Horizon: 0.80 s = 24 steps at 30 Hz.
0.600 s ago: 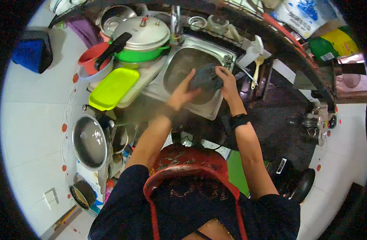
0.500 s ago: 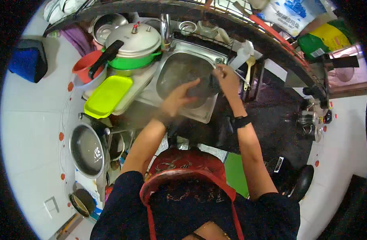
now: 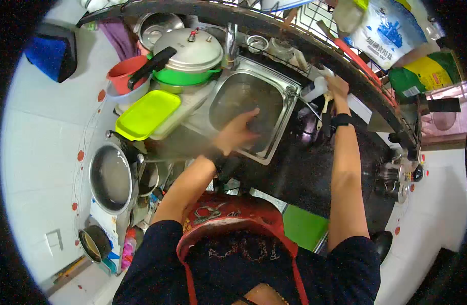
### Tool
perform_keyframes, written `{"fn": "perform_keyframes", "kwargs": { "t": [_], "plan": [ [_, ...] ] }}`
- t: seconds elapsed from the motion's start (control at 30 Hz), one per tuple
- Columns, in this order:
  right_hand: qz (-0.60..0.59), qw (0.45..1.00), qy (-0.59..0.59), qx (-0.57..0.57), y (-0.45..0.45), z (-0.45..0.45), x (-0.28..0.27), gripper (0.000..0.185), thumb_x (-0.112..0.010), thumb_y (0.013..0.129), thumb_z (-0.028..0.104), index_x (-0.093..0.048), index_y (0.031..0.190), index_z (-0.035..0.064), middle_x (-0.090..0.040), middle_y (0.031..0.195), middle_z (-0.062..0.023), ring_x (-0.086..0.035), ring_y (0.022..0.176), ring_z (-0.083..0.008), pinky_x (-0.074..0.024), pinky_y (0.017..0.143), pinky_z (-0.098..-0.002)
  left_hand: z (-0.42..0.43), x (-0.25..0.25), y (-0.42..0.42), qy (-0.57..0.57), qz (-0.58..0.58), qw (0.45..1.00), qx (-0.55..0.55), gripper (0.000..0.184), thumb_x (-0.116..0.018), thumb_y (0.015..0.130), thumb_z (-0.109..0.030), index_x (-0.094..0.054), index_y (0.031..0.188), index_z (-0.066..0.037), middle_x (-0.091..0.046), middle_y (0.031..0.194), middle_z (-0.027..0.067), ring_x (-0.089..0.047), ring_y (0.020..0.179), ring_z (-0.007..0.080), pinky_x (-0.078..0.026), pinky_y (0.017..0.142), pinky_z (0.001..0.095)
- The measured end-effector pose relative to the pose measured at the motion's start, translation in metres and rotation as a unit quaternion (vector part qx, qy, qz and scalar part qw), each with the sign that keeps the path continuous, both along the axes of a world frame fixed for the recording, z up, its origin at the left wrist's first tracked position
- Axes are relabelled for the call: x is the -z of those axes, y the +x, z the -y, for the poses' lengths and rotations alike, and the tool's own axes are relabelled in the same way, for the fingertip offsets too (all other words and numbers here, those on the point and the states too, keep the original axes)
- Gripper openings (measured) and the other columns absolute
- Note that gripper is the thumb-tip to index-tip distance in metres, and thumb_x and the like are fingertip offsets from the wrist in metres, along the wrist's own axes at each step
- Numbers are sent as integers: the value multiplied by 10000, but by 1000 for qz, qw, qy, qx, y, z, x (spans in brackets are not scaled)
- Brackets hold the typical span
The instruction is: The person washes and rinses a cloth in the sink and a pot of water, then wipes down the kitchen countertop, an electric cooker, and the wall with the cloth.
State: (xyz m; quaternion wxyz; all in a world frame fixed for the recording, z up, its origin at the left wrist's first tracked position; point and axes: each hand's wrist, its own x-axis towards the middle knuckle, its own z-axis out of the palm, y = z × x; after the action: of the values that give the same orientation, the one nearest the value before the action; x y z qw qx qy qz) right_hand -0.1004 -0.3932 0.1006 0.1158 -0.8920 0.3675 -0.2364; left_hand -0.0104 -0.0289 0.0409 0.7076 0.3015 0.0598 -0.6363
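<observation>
My left hand [image 3: 238,133] hovers over the stainless steel sink [image 3: 268,147], fingers apart and somewhat blurred, with nothing visible in it. Cloudy water or wet residue appears to cover the sink's bottom. Beyond the sink's right rim, my right hand [image 3: 338,89] reaches to the back of the counter. It is next to a whitish translucent bottle [image 3: 315,89] and a pale spoon [image 3: 326,103]. Its fingertips are partly hidden, so I cannot tell whether they grip anything.
Left of the sink are a pressure cooker [image 3: 187,48], a green basin [image 3: 180,77], a red bowl [image 3: 125,72] and a lime-green tray [image 3: 147,114]. A metal pan [image 3: 110,178] stands lower left. An overhead rack [image 3: 274,21] spans the back; a dark counter [image 3: 315,162] lies right.
My right hand has moved from the sink's right side to the back right, beside the bottle. The blurred dark thing between my hands no longer shows there. My left hand stays over the sink.
</observation>
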Motion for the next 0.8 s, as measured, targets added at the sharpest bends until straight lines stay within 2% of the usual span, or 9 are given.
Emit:
{"fn": "perform_keyframes", "kwargs": {
  "t": [0.23, 0.3, 0.37, 0.43, 0.53, 0.63, 0.67, 0.77, 0.8],
  "plan": [
    [-16, 988, -151, 2, -32, 34, 27, 524, -473, 781, 583, -622, 1120, 212, -627, 1064, -131, -582, 1016, -303, -427, 885, -358, 10, 113, 11, -14, 273, 962, -4, 300, -605, 856, -225, -555, 1100, -58, -625, 1072, 92, -615, 956, 250, -496, 857, 438],
    [-79, 982, -169, -40, -44, -1, -9, 558, -422, 820, 581, -624, 1108, 149, -608, 1084, -163, -572, 1027, -318, -414, 895, -367, 12, 112, 9, -10, 251, 968, 10, 293, -603, 857, -223, -558, 1095, -57, -627, 1065, 92, -616, 953, 249, -500, 851, 434],
    [46, 995, 57, -70, -53, -28, -35, 516, -455, 845, 509, -622, 1092, 87, -592, 1099, -193, -562, 1042, -333, -410, 893, -385, 14, 102, 9, -6, 211, 977, 26, 280, -600, 859, -218, -562, 1084, -56, -632, 1052, 93, -618, 948, 247, -507, 839, 428],
    [-87, 994, -67, 1, -62, -82, -76, 421, -537, 843, 394, -622, 1065, 46, -597, 1069, -216, -566, 1022, -353, -421, 873, -394, 14, 96, 12, 3, 174, 984, 37, 267, -596, 860, -213, -567, 1074, -55, -637, 1039, 93, -621, 942, 244, -514, 828, 421],
    [153, 974, -68, -149, -72, -107, -81, 312, -623, 820, 201, -609, 1075, 22, -629, 943, -212, -633, 807, -255, -480, 702, -334, 20, 101, 19, 0, 206, 978, 40, 251, -594, 861, -216, -573, 1062, -67, -641, 1012, 80, -626, 911, 228, -527, 789, 410],
    [92, 984, 59, -138, -91, -155, -105, 319, -647, 804, 158, -604, 1092, 26, -640, 898, -164, -596, 668, -152, -461, 583, -294, 25, 109, 20, -7, 253, 966, 52, 228, -591, 863, -221, -583, 1044, -84, -648, 973, 62, -635, 865, 203, -545, 730, 393],
    [91, 979, 102, -149, -95, -154, -93, 299, -653, 782, 110, -617, 1075, 57, -637, 974, -173, -634, 864, -268, -490, 715, -331, 11, 35, 5, 43, 42, 995, 78, 220, -588, 860, -224, -588, 1033, -89, -650, 948, 49, -636, 843, 190, -549, 698, 370],
    [14, 969, 219, -111, -103, -171, -78, 296, -647, 781, 88, -616, 1074, 61, -637, 1001, -158, -632, 862, -247, -491, 725, -322, 8, -21, -13, 0, 11, 996, 90, 215, -589, 850, -205, -588, 1031, -89, -648, 958, 46, -632, 862, 191, -552, 679, 357],
    [49, 973, 108, -200, -109, -157, -43, 292, -652, 777, 84, -617, 1064, 45, -649, 990, -143, -638, 830, -238, -491, 724, -322, 6, -30, -17, 1, 9, 996, 90, 215, -589, 850, -205, -588, 1031, -89, -648, 958, 46, -632, 862, 191, -552, 679, 357]
  ]
}}
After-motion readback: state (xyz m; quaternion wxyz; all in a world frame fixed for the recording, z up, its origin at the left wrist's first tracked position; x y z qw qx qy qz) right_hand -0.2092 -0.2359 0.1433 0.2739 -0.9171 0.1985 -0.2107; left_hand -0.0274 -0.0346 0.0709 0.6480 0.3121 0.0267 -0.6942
